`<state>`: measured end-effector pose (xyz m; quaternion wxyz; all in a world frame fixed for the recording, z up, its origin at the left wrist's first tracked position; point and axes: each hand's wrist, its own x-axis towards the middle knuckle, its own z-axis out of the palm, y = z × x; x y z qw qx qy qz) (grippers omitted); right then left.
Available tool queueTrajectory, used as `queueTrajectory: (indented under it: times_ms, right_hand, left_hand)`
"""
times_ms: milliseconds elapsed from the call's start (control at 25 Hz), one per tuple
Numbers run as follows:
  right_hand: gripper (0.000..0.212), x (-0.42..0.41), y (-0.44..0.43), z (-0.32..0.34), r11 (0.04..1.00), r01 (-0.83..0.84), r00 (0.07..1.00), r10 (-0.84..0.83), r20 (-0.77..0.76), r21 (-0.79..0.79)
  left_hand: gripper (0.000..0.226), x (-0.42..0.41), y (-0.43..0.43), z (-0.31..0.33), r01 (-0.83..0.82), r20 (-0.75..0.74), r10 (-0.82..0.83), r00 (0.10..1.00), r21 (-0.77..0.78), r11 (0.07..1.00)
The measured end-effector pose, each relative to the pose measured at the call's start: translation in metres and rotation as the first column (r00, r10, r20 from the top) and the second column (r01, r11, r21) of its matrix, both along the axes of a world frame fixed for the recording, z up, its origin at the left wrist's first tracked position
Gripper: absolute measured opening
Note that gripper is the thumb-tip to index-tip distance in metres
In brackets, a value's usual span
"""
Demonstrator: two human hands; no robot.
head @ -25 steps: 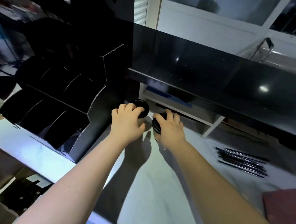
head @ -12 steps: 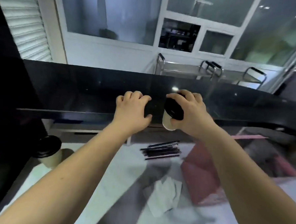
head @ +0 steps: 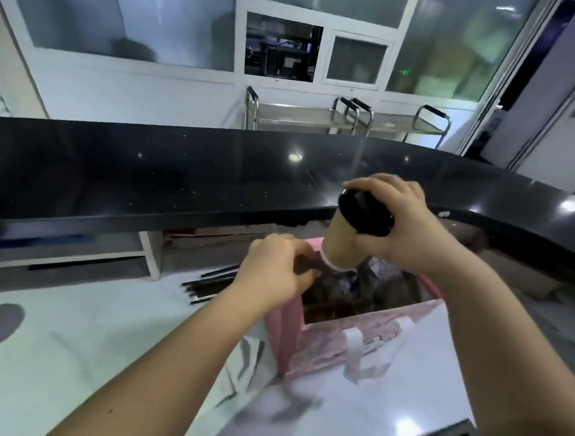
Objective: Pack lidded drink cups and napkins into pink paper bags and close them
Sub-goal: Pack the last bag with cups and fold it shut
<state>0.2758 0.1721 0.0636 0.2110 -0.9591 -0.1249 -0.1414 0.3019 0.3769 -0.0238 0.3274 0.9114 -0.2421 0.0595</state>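
My right hand (head: 409,224) grips the cup (head: 339,244) by its lid, tilted over the open bag (head: 390,326). My left hand (head: 273,273) seems to pinch the bag's rim. Straws (head: 209,282) lie just left.

Holds a tilted black-lidded paper cup (head: 341,240) over the open pink paper bag (head: 373,325) with the right hand (head: 409,224); grips the bag's left rim with the left hand (head: 273,270).

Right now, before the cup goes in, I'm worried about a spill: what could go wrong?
1. The right hand grips the cup mostly by its black lid, which might pop off.
2. The cup is tilted, so it may leak or land askew.
3. Its base hangs near the rim of the pink bag, by the left hand, and could snag.
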Motion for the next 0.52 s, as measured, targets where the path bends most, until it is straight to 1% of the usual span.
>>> queueTrajectory:
  times_ms: [80, 120, 160, 240, 280, 360, 440, 520]
  right_hand:
    - [0.071, -0.003, -0.013, -0.018, 0.996, -0.083, 0.996, 0.082, -0.039, -0.024]
    - [0.068, -0.006, -0.017, -0.028, 0.991, -0.125, 0.991, 0.123, -0.046, -0.040]
    - [0.066, -0.010, -0.021, -0.039, 0.985, -0.159, 0.987, 0.156, -0.041, -0.070]
    - [0.066, -0.016, -0.028, -0.057, 0.966, -0.198, 0.980, 0.198, -0.016, -0.165]
    - [0.067, -0.017, -0.033, -0.065, 0.951, -0.229, 0.973, 0.228, -0.031, -0.209]
    - [0.065, -0.015, -0.041, -0.080, 0.906, -0.299, 0.952, 0.263, -0.154, -0.300]
    - [0.066, -0.003, -0.046, -0.090, 0.855, -0.344, 0.925, 0.237, -0.297, -0.389]
    - [0.070, 0.015, -0.043, -0.096, 0.809, -0.359, 0.912, 0.198, -0.359, -0.466]
  left_hand:
    - [0.035, -0.005, -0.015, -0.009, -0.134, 0.125, 0.116, 0.985, 0.144, 0.980]
    - [0.042, -0.007, -0.020, -0.013, -0.199, 0.161, 0.171, 0.972, 0.181, 0.963]
    - [0.052, -0.010, -0.023, -0.017, -0.237, 0.157, 0.209, 0.965, 0.189, 0.953]
    - [0.077, -0.015, -0.022, -0.023, -0.230, 0.086, 0.218, 0.972, 0.188, 0.955]
    - [0.089, -0.018, -0.022, -0.025, -0.213, 0.058, 0.205, 0.977, 0.206, 0.955]
    - [0.111, -0.027, -0.023, -0.025, -0.175, 0.011, 0.178, 0.984, 0.263, 0.949]
    - [0.127, -0.036, -0.026, -0.023, -0.129, -0.042, 0.151, 0.988, 0.332, 0.934]
    - [0.137, -0.043, -0.029, -0.022, -0.096, -0.060, 0.130, 0.990, 0.398, 0.912]
